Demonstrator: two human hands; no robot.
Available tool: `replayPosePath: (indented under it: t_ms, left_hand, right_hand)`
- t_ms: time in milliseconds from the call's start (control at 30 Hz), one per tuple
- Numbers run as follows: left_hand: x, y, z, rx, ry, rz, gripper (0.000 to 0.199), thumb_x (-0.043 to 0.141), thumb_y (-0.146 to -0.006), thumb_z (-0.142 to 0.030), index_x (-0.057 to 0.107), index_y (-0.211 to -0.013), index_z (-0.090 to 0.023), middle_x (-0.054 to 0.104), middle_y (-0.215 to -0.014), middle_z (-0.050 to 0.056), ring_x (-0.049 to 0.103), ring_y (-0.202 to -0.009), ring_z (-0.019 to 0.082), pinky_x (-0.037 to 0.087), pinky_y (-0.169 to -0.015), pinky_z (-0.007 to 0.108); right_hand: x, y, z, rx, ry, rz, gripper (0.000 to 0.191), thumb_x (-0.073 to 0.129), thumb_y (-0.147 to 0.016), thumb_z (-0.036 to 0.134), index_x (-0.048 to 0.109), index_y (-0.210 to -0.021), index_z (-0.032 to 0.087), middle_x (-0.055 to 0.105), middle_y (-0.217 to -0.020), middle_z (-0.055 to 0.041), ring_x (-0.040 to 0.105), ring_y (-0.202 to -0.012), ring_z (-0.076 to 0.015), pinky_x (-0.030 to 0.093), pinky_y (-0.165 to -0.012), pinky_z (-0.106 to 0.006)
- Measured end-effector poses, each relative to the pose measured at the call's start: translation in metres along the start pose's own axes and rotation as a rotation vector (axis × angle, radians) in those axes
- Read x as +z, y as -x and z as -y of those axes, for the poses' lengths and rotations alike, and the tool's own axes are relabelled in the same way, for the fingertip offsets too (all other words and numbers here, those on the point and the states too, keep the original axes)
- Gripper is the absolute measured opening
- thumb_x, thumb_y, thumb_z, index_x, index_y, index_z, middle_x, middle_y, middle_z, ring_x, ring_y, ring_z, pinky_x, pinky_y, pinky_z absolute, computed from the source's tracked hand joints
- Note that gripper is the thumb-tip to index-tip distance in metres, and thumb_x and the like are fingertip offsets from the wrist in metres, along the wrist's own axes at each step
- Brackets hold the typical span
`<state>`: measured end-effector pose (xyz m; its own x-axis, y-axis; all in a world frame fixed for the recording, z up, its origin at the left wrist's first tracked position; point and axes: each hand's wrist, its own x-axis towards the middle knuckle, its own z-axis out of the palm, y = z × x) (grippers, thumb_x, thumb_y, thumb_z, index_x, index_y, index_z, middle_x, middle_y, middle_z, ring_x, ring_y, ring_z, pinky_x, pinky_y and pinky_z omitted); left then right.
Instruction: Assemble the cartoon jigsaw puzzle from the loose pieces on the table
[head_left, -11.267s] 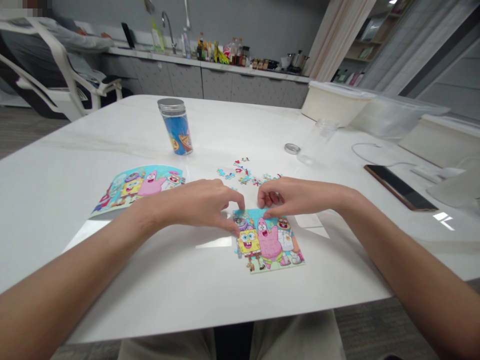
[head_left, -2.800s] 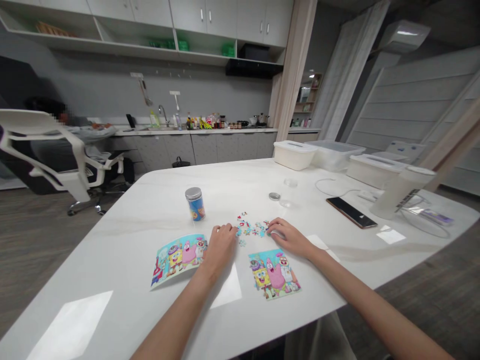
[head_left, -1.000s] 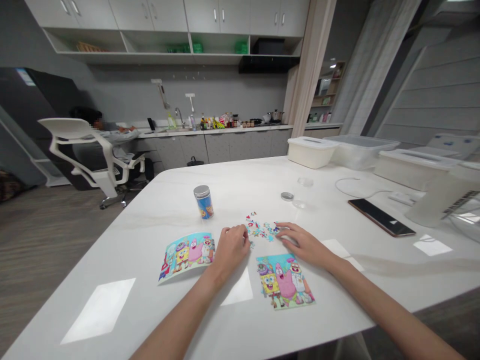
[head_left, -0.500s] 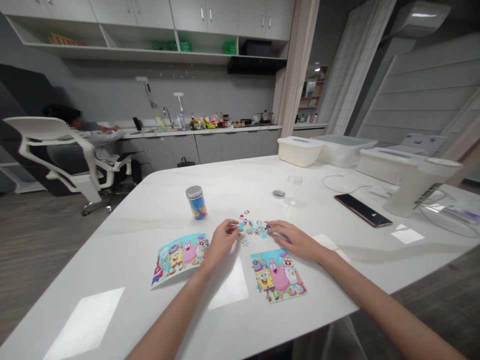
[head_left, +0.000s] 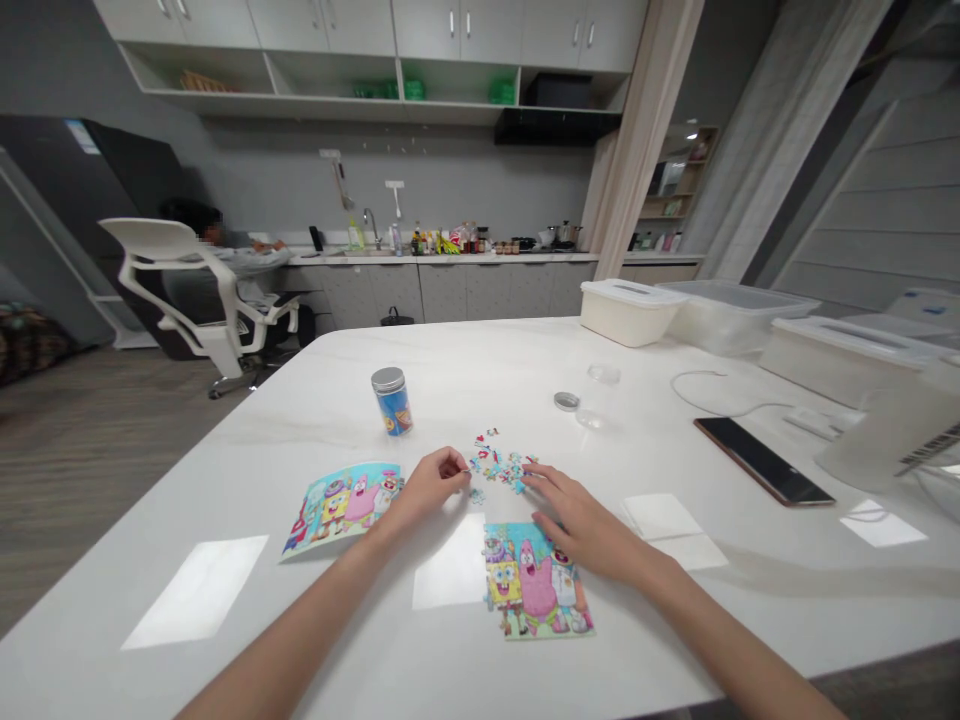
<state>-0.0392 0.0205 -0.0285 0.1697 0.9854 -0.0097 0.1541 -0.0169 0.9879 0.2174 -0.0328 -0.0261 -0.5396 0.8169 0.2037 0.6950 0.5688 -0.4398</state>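
The table top point(head_left: 360, 640) is smooth and glossy (it shows bright reflections of light), the jar lid point(head_left: 388, 378) looks like metal, and the puzzle pieces point(head_left: 499, 468) seem to be matt cardboard.

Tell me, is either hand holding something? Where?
The left hand pinches its fingertips together, but anything there is too small to see; the right hand holds nothing.
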Motion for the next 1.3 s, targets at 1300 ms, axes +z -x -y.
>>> replayPosePath:
  t_ms: [1300]
  left_hand:
    - [0.006,-0.005,0.007,0.082,0.164,0.005,0.037,0.083,-0.052,-0.038,0.057,-0.071,-0.018,0.061,-0.061,-0.002,0.061,-0.06,0.015,0.047,-0.059,0.027]
  right_hand:
    - [0.012,-0.01,-0.03,0.051,0.072,-0.137,0.036,0.046,-0.097,0.036,0.06,-0.127,0.023,0.054,-0.141,-0.011,0.049,-0.132,-0.026,0.037,-0.111,-0.051]
